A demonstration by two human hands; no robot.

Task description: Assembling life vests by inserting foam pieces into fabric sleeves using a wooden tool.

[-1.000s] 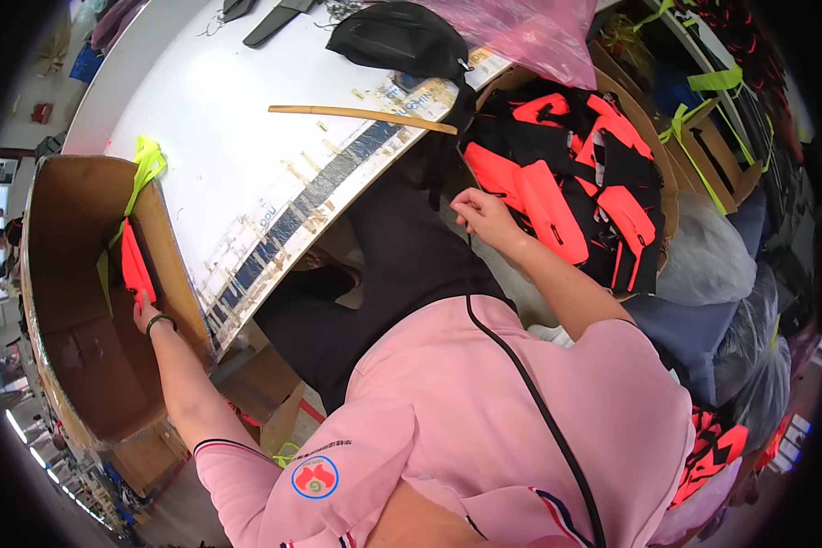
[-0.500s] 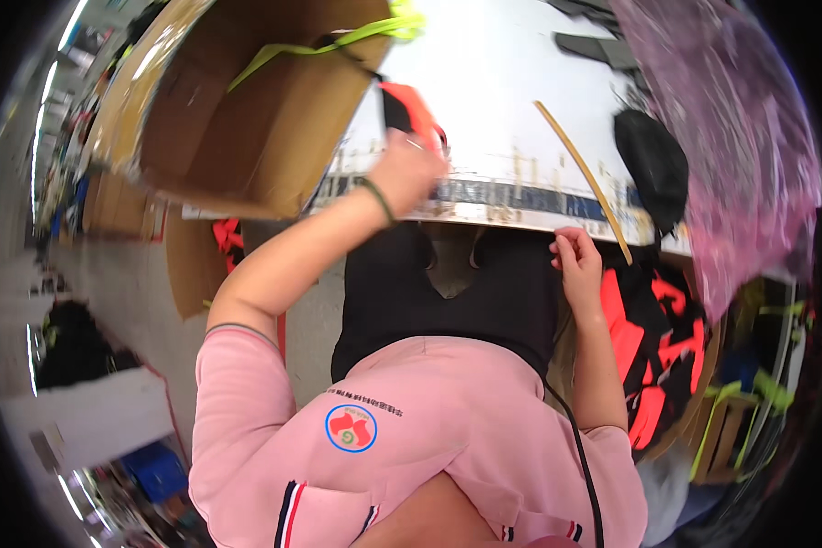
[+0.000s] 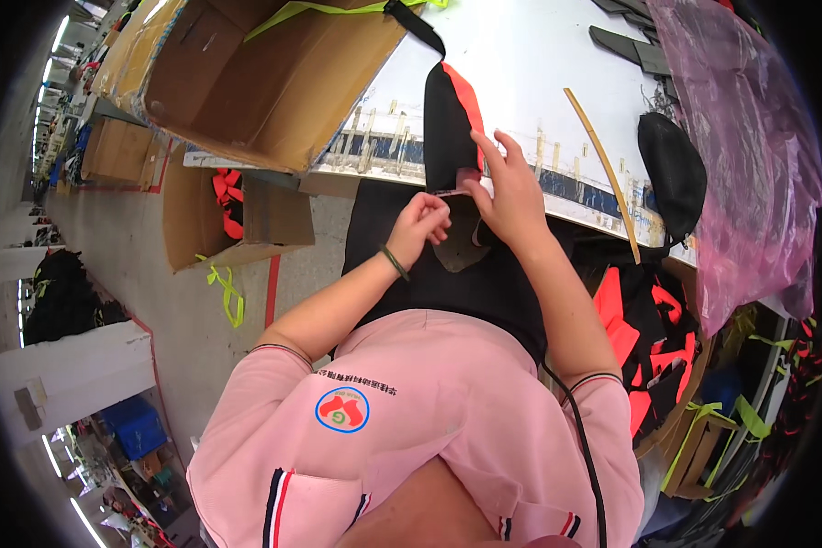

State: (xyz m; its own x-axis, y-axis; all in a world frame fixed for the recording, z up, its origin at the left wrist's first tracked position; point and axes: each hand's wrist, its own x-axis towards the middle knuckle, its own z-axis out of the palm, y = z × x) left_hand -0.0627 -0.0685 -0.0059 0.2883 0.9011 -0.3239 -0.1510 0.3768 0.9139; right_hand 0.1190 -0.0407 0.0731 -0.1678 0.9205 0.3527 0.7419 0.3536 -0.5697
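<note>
Head view: person in pink shirt seated at the bench [image 3: 539, 55], both hands at its near edge.
Fabric piece: black with an orange-red stripe [image 3: 447, 119], lying on the bench, lower end hanging over the edge into the lap.
Right hand: [image 3: 511, 187] pinching the lower edge of the fabric piece between thumb and fingers, forefinger stretched up along it.
Left hand: [image 3: 418, 228] curled, fingertips closed just below the same edge; can't tell if it grips the fabric or only touches it. Dark band on that wrist.
Dark cutout: [image 3: 461, 251] flat grey-black piece on the lap, just under both hands.
Box: [image 3: 274, 87] open cardboard, on the bench left of the fabric, yellow-green strap across the top.
Stick: [image 3: 603, 173] thin wooden strip, lying diagonally on the bench right of the right hand.
Black pad: [image 3: 671, 169] at the bench edge, beside the stick.
Pink bag: [image 3: 749, 155] translucent plastic, far right.
Stack: [image 3: 653, 338] black and orange pieces, low at the person's right side.
</note>
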